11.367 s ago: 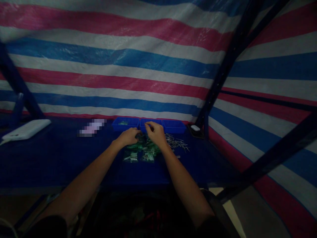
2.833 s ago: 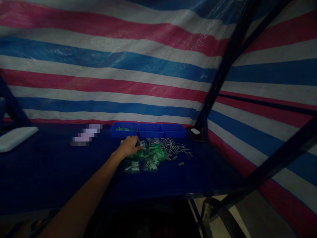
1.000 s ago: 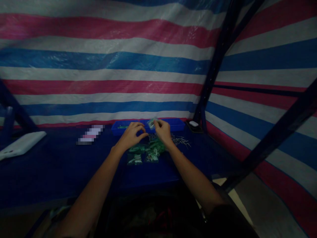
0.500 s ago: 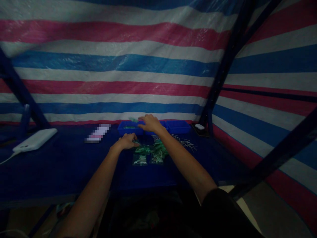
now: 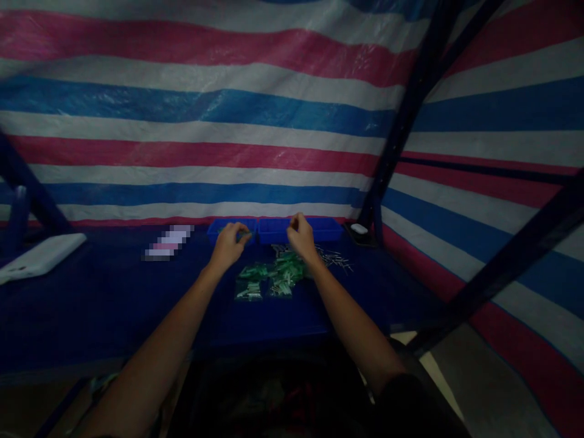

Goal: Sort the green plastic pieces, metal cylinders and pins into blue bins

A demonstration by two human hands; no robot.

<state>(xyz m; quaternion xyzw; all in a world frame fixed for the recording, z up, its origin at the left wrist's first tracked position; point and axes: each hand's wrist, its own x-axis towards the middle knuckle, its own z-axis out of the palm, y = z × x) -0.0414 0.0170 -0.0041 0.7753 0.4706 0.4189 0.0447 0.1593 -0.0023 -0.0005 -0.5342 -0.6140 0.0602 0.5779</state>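
My left hand (image 5: 229, 244) is raised at the front of the left blue bin (image 5: 213, 230), thumb and fingers pinched together. A small dim patch shows at its fingertips; whether it is held or lies in the bin I cannot tell. My right hand (image 5: 302, 237) is before the middle blue bin (image 5: 272, 229), its fingers curled to a pinch, and what they hold, if anything, is too small to see. Below and between the hands lie a heap of green strips and small packets (image 5: 288, 267) and a clear bag of short pale pieces (image 5: 249, 291).
Thin metal pins (image 5: 336, 260) lie scattered right of the heap. A third blue bin (image 5: 329, 229) stands behind them. Farther right is a white case (image 5: 359, 229) on a dark pad. A white device (image 5: 43, 255) and a blurred-out phone-like shape (image 5: 168, 243) lie left. Blue posts (image 5: 387, 140) frame the table.
My right hand has moved right from over the left bin, and a green packet in the air there is gone. My left hand has lifted off the bags toward the left bin. The view shifted slightly.
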